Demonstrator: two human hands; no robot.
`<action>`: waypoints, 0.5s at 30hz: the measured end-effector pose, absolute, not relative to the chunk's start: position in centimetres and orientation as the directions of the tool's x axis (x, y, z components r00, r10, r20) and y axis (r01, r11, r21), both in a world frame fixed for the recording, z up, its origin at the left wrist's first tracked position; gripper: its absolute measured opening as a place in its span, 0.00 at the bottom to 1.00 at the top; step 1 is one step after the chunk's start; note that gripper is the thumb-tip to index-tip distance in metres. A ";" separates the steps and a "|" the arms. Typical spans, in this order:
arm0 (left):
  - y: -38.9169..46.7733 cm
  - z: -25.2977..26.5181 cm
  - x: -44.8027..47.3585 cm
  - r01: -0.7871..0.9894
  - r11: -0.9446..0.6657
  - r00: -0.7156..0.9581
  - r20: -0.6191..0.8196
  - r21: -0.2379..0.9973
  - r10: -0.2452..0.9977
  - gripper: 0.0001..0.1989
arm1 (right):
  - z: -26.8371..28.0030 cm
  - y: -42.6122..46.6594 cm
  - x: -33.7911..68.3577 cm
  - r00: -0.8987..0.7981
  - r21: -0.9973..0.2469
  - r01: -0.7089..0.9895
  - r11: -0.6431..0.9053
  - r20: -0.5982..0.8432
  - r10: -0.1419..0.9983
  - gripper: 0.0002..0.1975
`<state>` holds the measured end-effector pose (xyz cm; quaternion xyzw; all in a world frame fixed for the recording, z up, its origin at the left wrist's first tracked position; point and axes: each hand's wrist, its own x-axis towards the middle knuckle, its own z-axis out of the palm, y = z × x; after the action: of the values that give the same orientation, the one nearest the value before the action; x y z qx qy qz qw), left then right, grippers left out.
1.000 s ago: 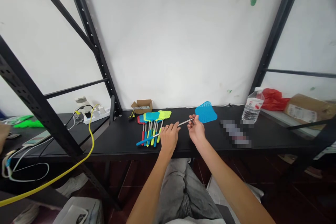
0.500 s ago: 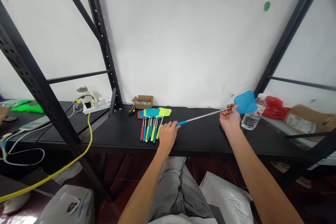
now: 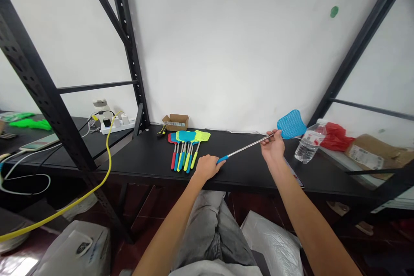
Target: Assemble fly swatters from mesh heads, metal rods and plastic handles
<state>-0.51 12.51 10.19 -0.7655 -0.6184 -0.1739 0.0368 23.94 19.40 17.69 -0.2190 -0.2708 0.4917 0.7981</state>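
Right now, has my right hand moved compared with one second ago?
Yes: against the water bottle, your right hand has moved rightward and is now closer to it.

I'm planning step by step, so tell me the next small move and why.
Perhaps ease the right hand toward the left hand to try shortening the swatter: the left grips its handle, the right pinches the shaft beside the head, and that shaft looks much longer than those on the other swatters.

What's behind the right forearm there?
The edge of a flat object shows beside the forearm, on the black table; the rest is covered, so I can't identify it.
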 end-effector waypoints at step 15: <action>12.5 10.3 -0.9 0.945 -0.231 0.146 0.333 0.232 0.932 0.33 | 12.9 15.0 11.0 0.174 -0.715 -0.584 0.384 0.352 0.920 0.17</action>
<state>-0.86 12.47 10.35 -0.7567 -0.6201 -0.2066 0.0162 10.96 15.02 12.90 -0.2158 -0.3891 0.5112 0.7353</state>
